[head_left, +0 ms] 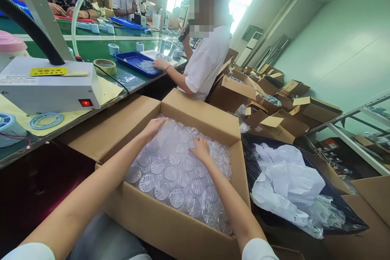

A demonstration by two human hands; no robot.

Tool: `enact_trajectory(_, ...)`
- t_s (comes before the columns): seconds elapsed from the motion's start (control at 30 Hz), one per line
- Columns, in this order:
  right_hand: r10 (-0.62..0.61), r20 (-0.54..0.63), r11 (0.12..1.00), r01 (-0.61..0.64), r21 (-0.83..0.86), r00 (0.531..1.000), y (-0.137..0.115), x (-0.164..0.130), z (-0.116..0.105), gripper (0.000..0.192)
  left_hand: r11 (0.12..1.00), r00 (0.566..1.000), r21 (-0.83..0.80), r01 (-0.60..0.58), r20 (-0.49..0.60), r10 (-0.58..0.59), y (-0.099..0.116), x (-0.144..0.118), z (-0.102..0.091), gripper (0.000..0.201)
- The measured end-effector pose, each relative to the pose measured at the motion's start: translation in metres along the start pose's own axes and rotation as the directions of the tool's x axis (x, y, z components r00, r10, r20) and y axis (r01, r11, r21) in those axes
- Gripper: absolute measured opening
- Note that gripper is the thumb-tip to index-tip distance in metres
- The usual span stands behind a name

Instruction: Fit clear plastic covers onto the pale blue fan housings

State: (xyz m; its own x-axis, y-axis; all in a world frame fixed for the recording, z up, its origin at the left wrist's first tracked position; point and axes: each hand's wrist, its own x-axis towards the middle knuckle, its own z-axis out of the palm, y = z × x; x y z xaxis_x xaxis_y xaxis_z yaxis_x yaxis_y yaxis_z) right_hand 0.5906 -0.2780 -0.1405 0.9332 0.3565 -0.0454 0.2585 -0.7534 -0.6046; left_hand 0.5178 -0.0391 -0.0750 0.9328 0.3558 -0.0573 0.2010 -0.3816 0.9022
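An open cardboard box stands before me, packed with rows of clear round plastic parts. Over the parts at the far side lies a hazy, clear plastic sheet. At the box's far left corner, my left hand grips the sheet's edge, its fingertips partly hidden. My right hand is over the middle of the parts, fingers curled and closed on the sheet.
On the left workbench sit a white machine with a lit red switch, a tape roll and a blue tray. A co-worker works beyond the box. Crumpled white plastic lies at right; cardboard boxes are piled behind.
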Motion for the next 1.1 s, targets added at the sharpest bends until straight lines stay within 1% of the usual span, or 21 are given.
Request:
enact_trajectory(0.1, -0.028, 0.020, 0.996, 0.030, -0.080, 0.999, -0.004, 0.007, 0.008, 0.027, 0.987, 0.999, 0.156, 0.035, 0.031, -0.040, -0.006, -0.001, -0.003, 0.028)
enact_trajectory(0.17, -0.069, 0.048, 0.994, 0.072, -0.084, 0.997, -0.004, 0.008, 0.012, 0.022, 0.959, 0.994, 0.280, 0.037, 0.089, -0.064, -0.011, -0.006, -0.002, 0.027)
enact_trajectory(0.23, -0.107, 0.075, 0.992, 0.112, -0.057, 0.991, -0.001, 0.008, 0.011, 0.021, 0.916, 0.980, 0.399, 0.034, 0.169, -0.109, -0.016, -0.015, 0.005, 0.028)
enact_trajectory(0.3, -0.121, 0.078, 0.992, 0.123, -0.019, 0.990, 0.007, 0.009, 0.006, 0.021, 0.867, 0.956, 0.498, 0.030, 0.238, -0.169, -0.019, -0.024, 0.015, 0.029)
enact_trajectory(0.37, -0.111, 0.056, 0.994, 0.110, 0.014, 0.992, 0.017, 0.010, -0.005, 0.023, 0.823, 0.933, 0.567, 0.020, 0.286, -0.219, -0.021, -0.031, 0.024, 0.030)
enact_trajectory(0.43, -0.096, 0.042, 0.995, 0.094, 0.034, 0.995, 0.027, 0.012, -0.015, 0.024, 0.795, 0.913, 0.606, 0.008, 0.319, -0.253, -0.022, -0.034, 0.029, 0.030)
enact_trajectory(0.5, -0.096, 0.055, 0.995, 0.094, 0.036, 0.994, 0.034, 0.014, -0.022, 0.023, 0.787, 0.904, 0.617, 0.000, 0.336, -0.264, -0.024, -0.033, 0.030, 0.030)
enact_trajectory(0.57, -0.110, 0.081, 0.994, 0.108, 0.028, 0.991, 0.037, 0.014, -0.023, 0.021, 0.798, 0.909, 0.602, -0.004, 0.335, -0.248, -0.025, -0.030, 0.028, 0.030)
enact_trajectory(0.67, -0.127, 0.088, 0.992, 0.125, 0.027, 0.988, 0.036, 0.014, -0.019, 0.020, 0.848, 0.937, 0.530, -0.018, 0.305, -0.171, -0.023, -0.026, 0.025, 0.029)
enact_trajectory(0.77, -0.134, 0.052, 0.990, 0.131, 0.057, 0.990, 0.033, 0.011, -0.019, 0.021, 0.913, 0.969, 0.406, -0.045, 0.241, -0.059, -0.016, -0.022, 0.022, 0.027)
enact_trajectory(0.87, -0.149, -0.015, 0.983, 0.150, 0.105, 0.989, 0.033, 0.007, -0.027, 0.022, 0.962, 0.985, 0.267, -0.063, 0.171, 0.017, -0.009, -0.020, 0.019, 0.027)
enact_trajectory(0.97, -0.157, -0.088, 0.978, 0.168, 0.127, 0.984, 0.033, 0.009, -0.039, 0.023, 0.987, 0.992, 0.153, -0.059, 0.115, 0.042, -0.008, -0.020, 0.018, 0.025)
enact_trajectory(1.03, -0.159, -0.131, 0.978, 0.174, 0.119, 0.979, 0.033, 0.013, -0.048, 0.025, 0.995, 0.998, 0.093, -0.037, 0.059, 0.032, -0.010, -0.019, 0.018, 0.025)
enact_trajectory(1.1, -0.166, -0.147, 0.979, 0.180, 0.091, 0.975, 0.031, 0.018, -0.053, 0.026, 0.999, 1.000, 0.045, -0.005, 0.015, 0.004, -0.013, -0.016, 0.018, 0.026)
